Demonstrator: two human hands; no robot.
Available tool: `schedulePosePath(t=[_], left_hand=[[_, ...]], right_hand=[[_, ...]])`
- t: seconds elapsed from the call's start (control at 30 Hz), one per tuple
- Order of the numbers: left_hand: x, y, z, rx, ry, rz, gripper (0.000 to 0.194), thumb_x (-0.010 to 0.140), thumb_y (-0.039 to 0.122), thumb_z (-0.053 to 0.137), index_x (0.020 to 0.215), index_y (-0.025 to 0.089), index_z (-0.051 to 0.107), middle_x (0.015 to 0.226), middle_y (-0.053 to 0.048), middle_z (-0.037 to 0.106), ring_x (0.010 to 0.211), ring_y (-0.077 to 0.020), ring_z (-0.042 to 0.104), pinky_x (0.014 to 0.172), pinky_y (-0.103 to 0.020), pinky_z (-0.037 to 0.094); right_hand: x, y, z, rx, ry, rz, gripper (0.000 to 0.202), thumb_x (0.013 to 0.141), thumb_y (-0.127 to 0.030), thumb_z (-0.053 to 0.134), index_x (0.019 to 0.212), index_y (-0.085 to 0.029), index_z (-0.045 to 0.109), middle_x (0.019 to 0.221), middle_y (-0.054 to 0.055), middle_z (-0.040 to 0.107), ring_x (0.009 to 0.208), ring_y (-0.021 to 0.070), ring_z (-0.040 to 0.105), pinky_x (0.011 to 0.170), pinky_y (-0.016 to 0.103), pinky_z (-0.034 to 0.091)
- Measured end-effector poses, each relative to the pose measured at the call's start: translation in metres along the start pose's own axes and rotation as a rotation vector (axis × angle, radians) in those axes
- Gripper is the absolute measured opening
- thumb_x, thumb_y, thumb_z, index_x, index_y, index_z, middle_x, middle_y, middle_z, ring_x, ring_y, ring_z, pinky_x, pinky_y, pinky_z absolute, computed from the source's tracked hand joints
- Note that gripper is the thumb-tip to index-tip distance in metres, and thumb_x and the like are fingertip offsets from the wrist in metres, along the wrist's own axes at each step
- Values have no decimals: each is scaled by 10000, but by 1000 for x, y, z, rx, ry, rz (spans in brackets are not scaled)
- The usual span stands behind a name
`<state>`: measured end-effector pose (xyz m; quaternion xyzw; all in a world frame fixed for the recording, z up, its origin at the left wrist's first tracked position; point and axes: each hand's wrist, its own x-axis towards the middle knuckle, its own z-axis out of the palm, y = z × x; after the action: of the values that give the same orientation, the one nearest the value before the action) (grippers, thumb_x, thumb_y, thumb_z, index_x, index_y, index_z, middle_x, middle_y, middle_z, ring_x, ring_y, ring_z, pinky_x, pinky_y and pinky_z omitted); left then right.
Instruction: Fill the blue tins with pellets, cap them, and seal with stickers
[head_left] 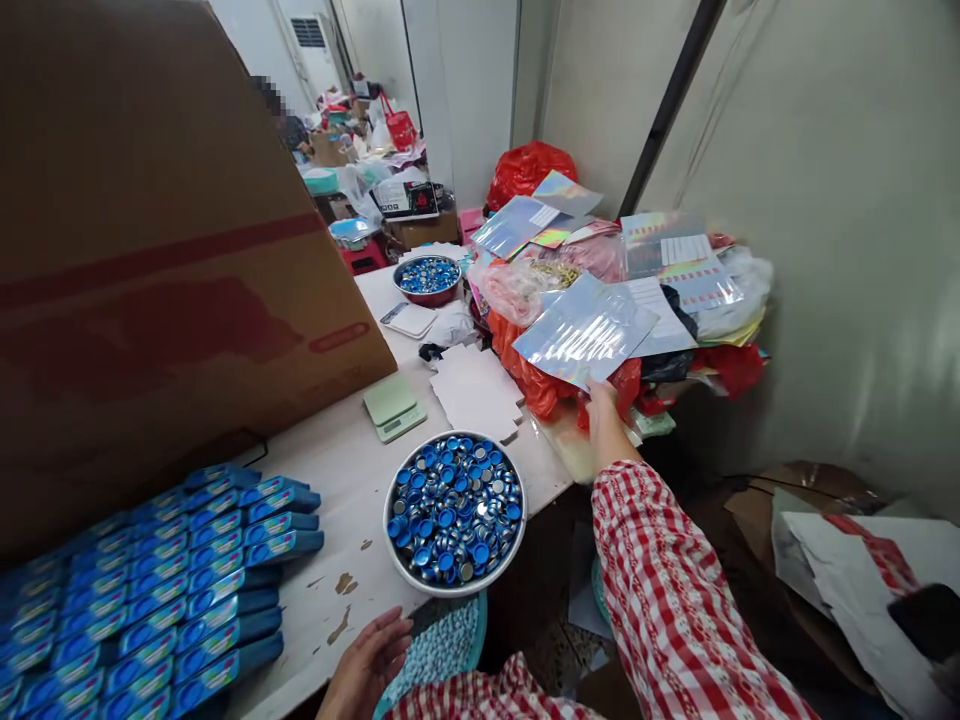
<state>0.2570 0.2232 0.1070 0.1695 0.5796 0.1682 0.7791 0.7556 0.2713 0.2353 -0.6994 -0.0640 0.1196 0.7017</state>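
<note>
My right hand [606,418] reaches out to the pile at the back right, its fingers closed on the near corner of a shiny holographic sheet [585,330] that looks plastic-wrapped. My left hand [369,655] is low in front of me, fingers stretched out and holding nothing. Beside it, below the table edge, a teal basin [480,635] holds pale blue pellets. Just beyond stands a white-rimmed bowl [517,540] full of small blue and silver round caps.
Blue packs [202,590] are stacked in rows at left, before a big cardboard box [150,200]. A green scale [394,405], white cut card [476,390] and a second bowl of caps [429,297] lie farther back. Red bags [532,172] and sheets pile up at right.
</note>
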Motion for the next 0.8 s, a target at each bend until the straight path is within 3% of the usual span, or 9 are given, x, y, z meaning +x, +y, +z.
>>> schedulePosePath(t=[0.07,0.17,0.23,0.3,0.4,0.5,0.63,0.73,0.8], left_hand=[[-1,10,13,-6,-31,-4,268,673,101,672,924,167,608,824,-68,701,641,-129,654,581,-203,511],[-2,33,31,-47,-117,-4,231,728,123,627,955,158,607,875,-80,694,684,-142,656,629,-235,522],[-1,51,40,-122,-241,-32,239,796,245,579,1016,155,603,1003,-111,673,803,-177,660,710,-288,528],[3,68,49,-210,-422,-92,384,833,429,503,1070,141,594,1114,-147,629,933,-222,636,791,-355,513],[14,88,64,-238,-558,-101,512,792,553,494,1044,124,614,1019,-159,655,844,-234,649,707,-352,516],[29,98,80,-125,-513,-135,415,728,395,650,1034,115,622,875,-131,685,781,-237,653,710,-349,505],[35,106,94,-28,-473,92,473,584,152,752,1036,148,612,791,-58,685,625,-161,619,655,-290,486],[25,109,87,-20,-531,197,381,587,170,746,952,157,638,689,-10,646,560,-116,567,609,-253,452],[15,108,77,7,-549,240,217,585,196,749,769,140,649,582,11,588,514,-94,518,573,-237,419]], right_hand=[[-14,-10,1,33,-26,22,244,616,-295,623,736,-208,429,568,-82,474,471,62,456,447,191,423],[-72,-12,-17,68,-148,26,249,601,-325,632,742,-223,454,607,-71,488,497,65,477,492,201,459],[-126,0,-40,84,-348,75,262,596,-382,645,743,-247,475,606,-58,481,482,77,468,477,213,459],[-177,20,-67,37,-446,139,259,563,-422,657,652,-252,484,535,-33,452,443,113,458,430,260,451],[-226,51,-105,-116,-682,317,240,540,-465,653,520,-269,515,525,45,520,513,194,550,528,356,514],[-238,70,-132,-353,-816,459,191,516,-455,664,478,-293,569,566,77,580,579,225,589,636,389,536],[-228,78,-147,-550,-942,510,181,505,-455,649,438,-308,569,604,62,597,658,211,601,770,371,517],[-214,71,-142,-478,-991,551,210,515,-454,654,631,-279,658,734,98,638,709,225,617,706,348,516],[-200,59,-123,-332,-926,520,411,539,-495,636,881,-269,661,892,121,650,715,218,620,626,332,511]])
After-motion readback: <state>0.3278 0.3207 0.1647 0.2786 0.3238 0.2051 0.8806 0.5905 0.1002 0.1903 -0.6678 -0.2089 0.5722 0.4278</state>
